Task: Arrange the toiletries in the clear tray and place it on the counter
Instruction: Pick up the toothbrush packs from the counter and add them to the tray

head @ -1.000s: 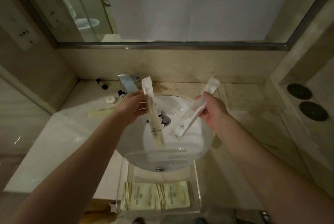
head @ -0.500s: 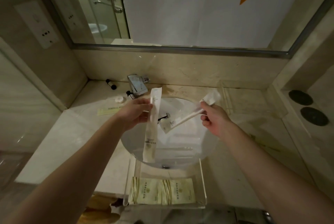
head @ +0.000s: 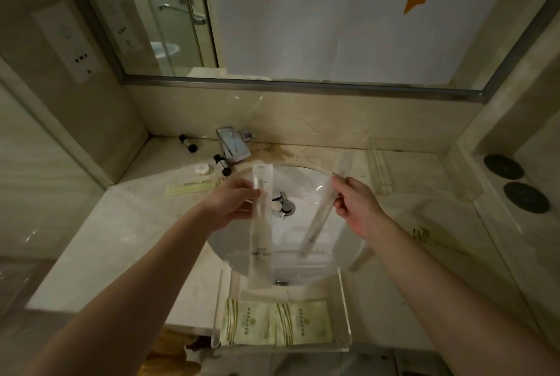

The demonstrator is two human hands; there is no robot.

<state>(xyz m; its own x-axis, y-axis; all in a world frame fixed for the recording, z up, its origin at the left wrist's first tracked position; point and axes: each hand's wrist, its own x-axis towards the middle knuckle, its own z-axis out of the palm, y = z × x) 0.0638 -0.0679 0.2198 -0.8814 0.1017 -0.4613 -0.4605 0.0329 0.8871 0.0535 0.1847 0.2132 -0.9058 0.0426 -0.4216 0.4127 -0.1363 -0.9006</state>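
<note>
Left hand [head: 233, 207]: holding a long white packet [head: 260, 224] near its top, grip closed on it, packet hanging almost upright over the sink [head: 303, 181].
Right hand [head: 357, 209]: pinching a second slim packet [head: 321, 212] near its upper end, grip closed, packet hanging tilted over the sink.
Tray [head: 345, 309]: sitting at the near edge of the counter [head: 127, 239], just below the sink; holding two green sachets [head: 274, 327] lying flat side by side.
Counter, back left: lying loose, two small bottles [head: 188, 143], a round white item [head: 202, 169], a flat pale strip [head: 191, 187].
</note>
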